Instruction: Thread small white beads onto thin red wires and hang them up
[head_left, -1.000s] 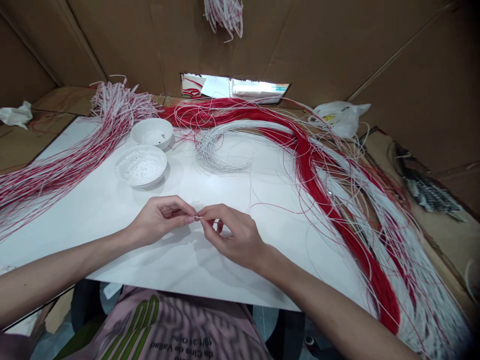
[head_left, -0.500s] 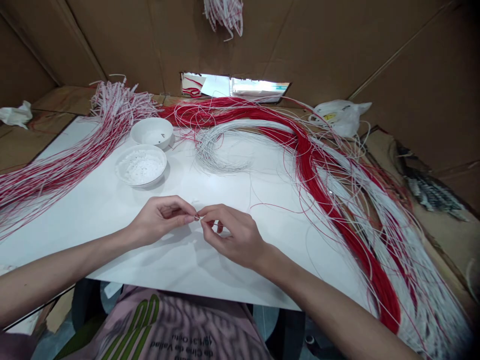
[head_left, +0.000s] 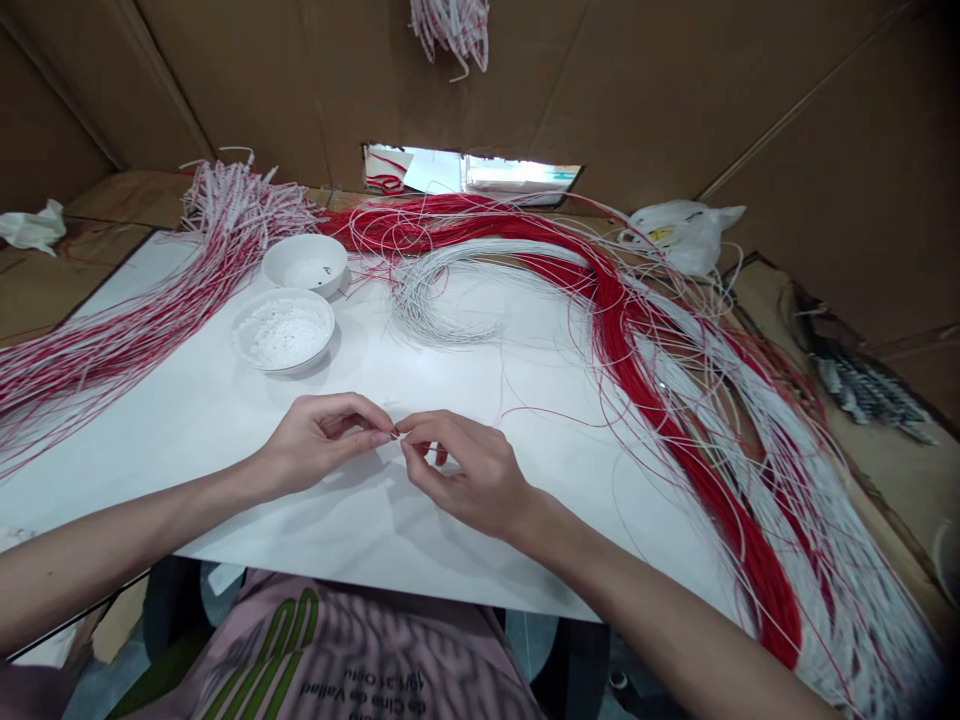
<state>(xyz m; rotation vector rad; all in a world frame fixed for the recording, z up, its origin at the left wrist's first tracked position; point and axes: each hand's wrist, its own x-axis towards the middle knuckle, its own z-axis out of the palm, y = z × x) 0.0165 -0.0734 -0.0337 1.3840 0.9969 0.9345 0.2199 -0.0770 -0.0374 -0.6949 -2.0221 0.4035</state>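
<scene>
Above the white table top (head_left: 465, 570), my left hand (head_left: 330, 440) and my right hand (head_left: 469, 470) meet almost fingertip to fingertip. The left thumb and forefinger pinch a thin wire. My right thumb and forefinger close on the same small spot, where a pale bit of wire (head_left: 400, 436) shows between the hands. Whether a small part sits on the wire's end is too fine to make out. Beyond my left hand stands a white bowl (head_left: 330, 325) of small white pieces (head_left: 281, 335). A second white bowl (head_left: 281, 265) behind it holds a few dark specks.
Red wires (head_left: 619, 340) and white wires (head_left: 450, 315) curve across the back and right side. A red-and-white wire bundle (head_left: 172, 300) lies at left. Cardboard walls (head_left: 637, 90) enclose the table, with a slot at the back. A plastic bag (head_left: 682, 235) sits back right.
Both hands keep the same pinch with barely any movement. The bowls and wire bundles have stayed in place; the view has shifted very slightly.
</scene>
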